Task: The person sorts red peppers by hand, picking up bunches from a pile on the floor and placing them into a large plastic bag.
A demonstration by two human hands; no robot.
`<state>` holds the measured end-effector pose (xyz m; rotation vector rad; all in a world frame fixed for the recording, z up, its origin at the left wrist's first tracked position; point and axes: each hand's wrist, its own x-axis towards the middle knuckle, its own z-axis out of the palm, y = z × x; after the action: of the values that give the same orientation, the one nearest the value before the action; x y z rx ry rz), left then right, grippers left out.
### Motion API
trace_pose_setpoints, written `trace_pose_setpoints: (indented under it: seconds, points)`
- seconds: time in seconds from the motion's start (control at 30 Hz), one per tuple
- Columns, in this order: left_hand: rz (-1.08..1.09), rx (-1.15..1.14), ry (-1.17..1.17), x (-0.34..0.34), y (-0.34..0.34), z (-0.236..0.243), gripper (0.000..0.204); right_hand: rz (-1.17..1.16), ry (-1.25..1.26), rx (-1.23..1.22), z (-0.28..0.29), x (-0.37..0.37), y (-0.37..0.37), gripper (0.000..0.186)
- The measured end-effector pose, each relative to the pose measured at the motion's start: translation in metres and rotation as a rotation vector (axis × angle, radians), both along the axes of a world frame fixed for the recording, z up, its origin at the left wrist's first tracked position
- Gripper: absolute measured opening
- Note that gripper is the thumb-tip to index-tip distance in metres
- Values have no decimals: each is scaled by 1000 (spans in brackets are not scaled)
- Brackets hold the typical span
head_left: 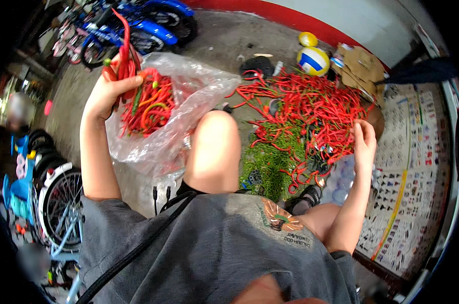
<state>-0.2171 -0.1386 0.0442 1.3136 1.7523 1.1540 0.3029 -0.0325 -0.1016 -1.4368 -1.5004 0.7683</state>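
Red chillies (124,63) clenched in left hand (105,93), far-left edge of clear bag (199,83).
Longest chilli's (126,33) axis is pointed forward, tip foremost; right of bag, half-curled right hand (365,139) is noted by chilli heap (310,101), hold indeterminable.

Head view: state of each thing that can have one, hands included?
Left hand: closed on held chillies
Held chillies: bunched, raised over the bag's edge
Right hand: beside the pile; grip unclear
Plastic bag: open, chillies inside
Chilli pile: loose, spread out
Green heap: loose
Cardboard: creased
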Motion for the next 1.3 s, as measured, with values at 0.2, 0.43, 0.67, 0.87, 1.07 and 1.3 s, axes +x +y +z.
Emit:
trace_pose_setpoints:
  seconds: [0.2,0.43,0.67,0.87,1.07,1.3]
  points:
    - [-149,-601,1076,-70,-24,-93,59,34,-239,156,2,-2,-3,15]
    - [158,-456,1249,-117,-12,-145,90,43,-398,260,17,-2,-14,14]
    - [-11,-831,1202,-145,14,-109,65,6,-396,192,26,13,-32,14]
    - [10,-402,1622,7,65,-32,20,-6,-528,184,43,22,-58,10]
    - [-695,-80,1310,172,200,-55,26,-11,-527,116,53,39,-74,12]
    - [-837,-388,1250,179,351,-290,45,-115,-600,-116,70,46,-86,14]
